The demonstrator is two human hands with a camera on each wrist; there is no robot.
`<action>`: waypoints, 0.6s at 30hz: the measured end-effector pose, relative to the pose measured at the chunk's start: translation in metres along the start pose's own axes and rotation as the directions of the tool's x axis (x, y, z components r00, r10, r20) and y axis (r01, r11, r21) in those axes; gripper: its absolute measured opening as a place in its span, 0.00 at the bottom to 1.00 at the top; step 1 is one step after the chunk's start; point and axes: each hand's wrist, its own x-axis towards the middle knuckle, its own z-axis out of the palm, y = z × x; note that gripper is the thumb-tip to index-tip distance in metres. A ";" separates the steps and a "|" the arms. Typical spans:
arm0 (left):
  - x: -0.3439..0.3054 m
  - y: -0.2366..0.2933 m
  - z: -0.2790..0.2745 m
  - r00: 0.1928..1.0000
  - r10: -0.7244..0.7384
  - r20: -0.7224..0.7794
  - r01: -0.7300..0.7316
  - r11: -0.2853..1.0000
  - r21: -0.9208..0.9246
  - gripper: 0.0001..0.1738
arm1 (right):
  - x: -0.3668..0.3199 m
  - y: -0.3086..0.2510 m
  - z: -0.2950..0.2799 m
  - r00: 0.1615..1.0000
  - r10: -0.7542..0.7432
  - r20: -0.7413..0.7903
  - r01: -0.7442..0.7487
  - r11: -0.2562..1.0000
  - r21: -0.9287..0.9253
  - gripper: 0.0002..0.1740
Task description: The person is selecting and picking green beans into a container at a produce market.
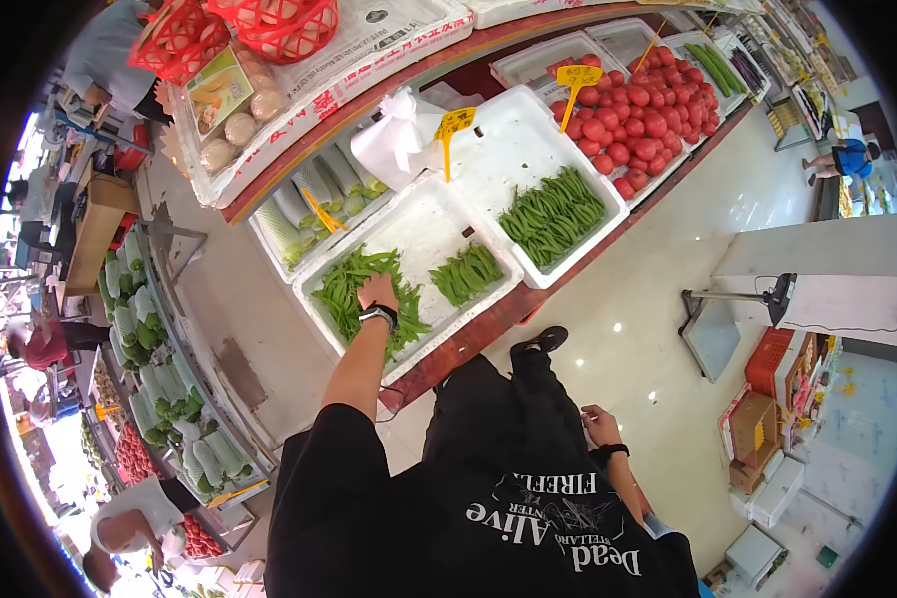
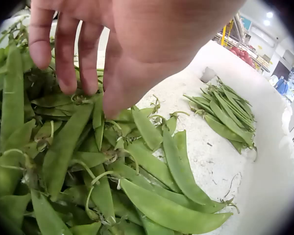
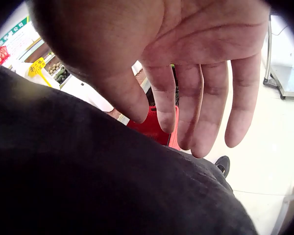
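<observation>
My left hand point(image 1: 377, 291), with a watch at the wrist, reaches down to a loose pile of flat green pea pods point(image 1: 344, 289) in a white foam box point(image 1: 419, 214). In the left wrist view its fingers point(image 2: 66, 63) hang spread and loosely straight, tips right at the pods; none is gripped. A smaller pile of pods point(image 2: 228, 115) lies at the other side of the same box. Away from the produce, my right hand point(image 1: 600, 426) hangs beside my dark trousers, its relaxed fingers point(image 3: 213, 112) pointing down with nothing in them.
Another foam box with slender green pods point(image 1: 553, 219) adjoins, then tomatoes point(image 1: 648, 120) beyond. A white plastic bag point(image 1: 394, 145) and yellow price tags point(image 1: 455, 124) stand along the boxes. A red-brown ledge point(image 1: 448, 354) edges the stall. A platform scale point(image 1: 708, 339) stands on the floor to the right.
</observation>
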 end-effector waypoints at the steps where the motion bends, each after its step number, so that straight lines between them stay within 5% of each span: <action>1: 0.002 -0.001 0.004 1.000 -0.015 0.022 0.015 1.000 0.018 0.17 | 0.000 0.003 -0.001 1.000 0.005 -0.002 -0.005 1.000 0.001 0.15; 8: 0.000 0.001 0.009 0.999 -0.006 -0.048 0.014 0.987 0.161 0.08 | -0.002 0.003 0.003 0.999 0.023 0.024 -0.023 1.000 -0.014 0.15; 14: -0.003 -0.005 -0.007 0.972 -0.044 -0.231 0.005 0.986 -0.165 0.01 | -0.005 -0.011 0.004 0.999 0.043 0.026 -0.043 0.999 0.001 0.15; 18: -0.007 -0.006 -0.023 0.930 -0.029 -0.367 -0.041 0.982 -0.183 0.04 | -0.002 -0.006 0.010 1.000 0.008 0.022 -0.007 0.999 -0.031 0.14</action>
